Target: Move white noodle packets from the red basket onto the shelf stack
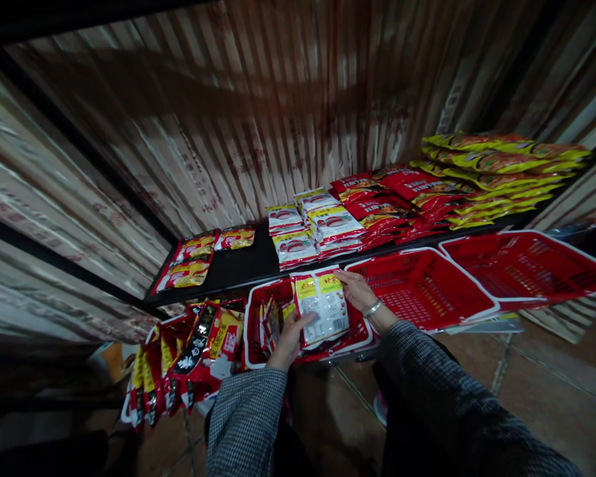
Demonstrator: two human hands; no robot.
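Note:
Both of my hands hold a flat white food packet (322, 308) with a yellow and red top band, back side up. My left hand (289, 338) grips its lower left edge, fingers curled. My right hand (358, 291), with a metal bracelet on the wrist, pinches its upper right corner. The packet hovers over a red plastic basket (251, 331) that holds several more packets. Matching white packets (308, 228) lie stacked on the dark shelf (243, 262) just beyond.
Red packets (392, 195) and yellow packets (496, 172) are piled on the shelf's right side, small yellow-red ones (193, 255) at its left. Two empty red baskets (427, 288) (526, 265) sit to the right. A basket of red-black packets (189, 351) stands at the left.

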